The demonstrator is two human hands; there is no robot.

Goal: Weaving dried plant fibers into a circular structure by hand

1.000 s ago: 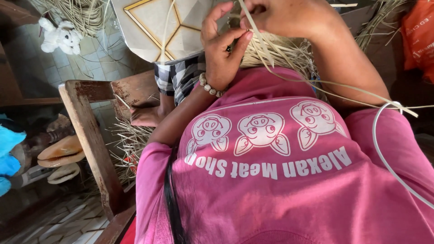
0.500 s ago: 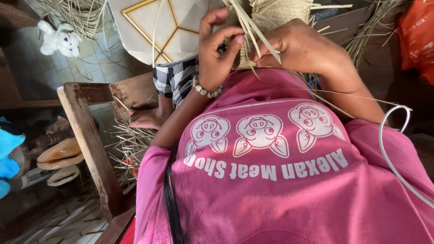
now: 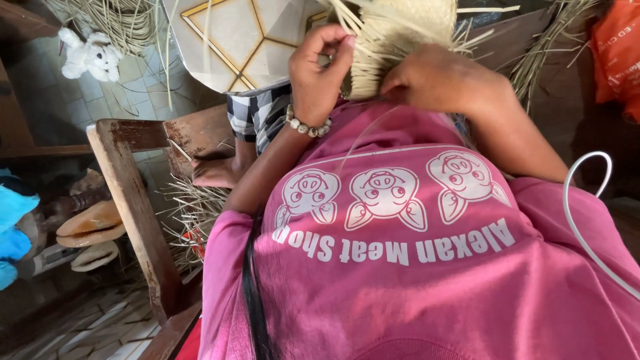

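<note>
A half-woven straw piece (image 3: 393,40) with loose strips sticking out sits at the top of the head view, above my pink shirt. My left hand (image 3: 320,70), with a bead bracelet on its wrist, pinches a straw strip at the piece's left edge. My right hand (image 3: 443,80) presses against the piece's lower right side, fingers curled onto the weave. Loose thin strips trail down over my chest.
A worn wooden bench (image 3: 133,193) stands at left with my bare foot (image 3: 217,173) on it and a heap of straw (image 3: 193,217) beside it. A white stuffed toy (image 3: 90,53) lies on the tiled floor. Sandals (image 3: 90,227) lie lower left. A white cable (image 3: 587,220) loops at right.
The view has tilted so the hands and woven piece sit lower in frame. My right hand has slid from above the piece onto its right side; my left hand keeps pinching strips.
</note>
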